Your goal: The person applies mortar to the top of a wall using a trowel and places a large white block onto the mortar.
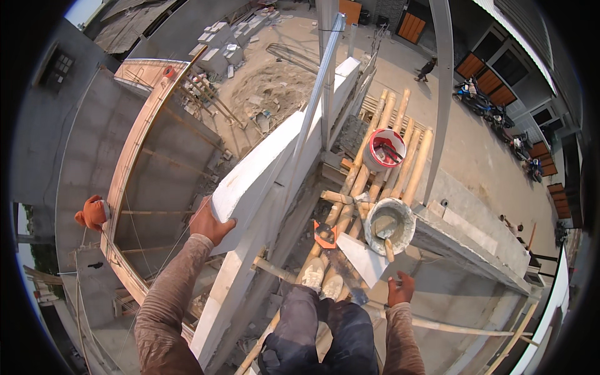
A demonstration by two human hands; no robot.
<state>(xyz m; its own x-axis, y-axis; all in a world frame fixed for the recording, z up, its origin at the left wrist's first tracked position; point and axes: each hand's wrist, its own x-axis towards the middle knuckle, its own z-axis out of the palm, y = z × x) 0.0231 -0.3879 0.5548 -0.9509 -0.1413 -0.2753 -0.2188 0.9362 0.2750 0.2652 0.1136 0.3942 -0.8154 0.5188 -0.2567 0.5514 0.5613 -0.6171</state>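
Observation:
My left hand grips the near end of a white block on top of the wall, its thumb spread along the end face. My right hand hangs in the air with loosely bent fingers and holds nothing. Ahead of it is a mortar-caked bucket with grey mortar and a trowel in it, the wooden handle over the rim. A white wedge-shaped piece lies between that bucket and a handsaw with an orange-and-black handle. My shoes stand on bamboo poles.
A white bucket with a red inside holds tools farther along the bamboo. A metal bar leans beside the wall. Curved wooden formwork runs left, with an orange cloth-like shape beside it. Below, a person walks near parked motorcycles.

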